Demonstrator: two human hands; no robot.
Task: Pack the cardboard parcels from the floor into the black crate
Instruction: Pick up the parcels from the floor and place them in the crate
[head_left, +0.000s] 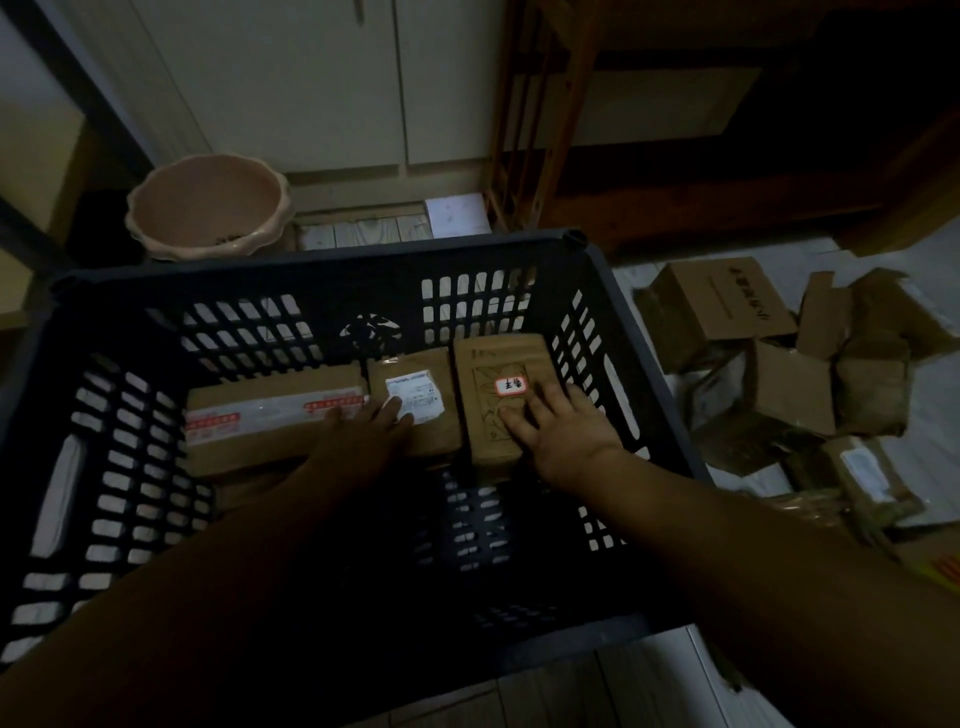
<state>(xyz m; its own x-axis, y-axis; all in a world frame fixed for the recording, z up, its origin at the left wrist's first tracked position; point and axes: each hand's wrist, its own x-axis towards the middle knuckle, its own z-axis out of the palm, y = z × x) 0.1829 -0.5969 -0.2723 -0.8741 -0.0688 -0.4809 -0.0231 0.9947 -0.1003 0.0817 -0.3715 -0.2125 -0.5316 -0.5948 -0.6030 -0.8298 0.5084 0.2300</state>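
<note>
The black slotted crate (322, 265) fills the middle of the view. Three cardboard parcels lie side by side along its far wall. The left parcel (260, 410) bears red-and-white tape, the middle parcel (415, 374) a white shipping label, and the right parcel (501, 358) a drawing and a small red-bordered sticker. My left hand (363, 431) lies flat, fingers straight, over the seam between the left and middle parcels. My right hand (558, 431) presses flat on top of the right parcel. More cardboard parcels (769, 364) are heaped on the floor to the crate's right.
A pink scalloped pot (208, 208) stands behind the crate's far left corner. White cabinet doors (311, 78) and a wooden rack (524, 130) rise behind. Dark furniture (753, 130) occupies the upper right. The room is dim.
</note>
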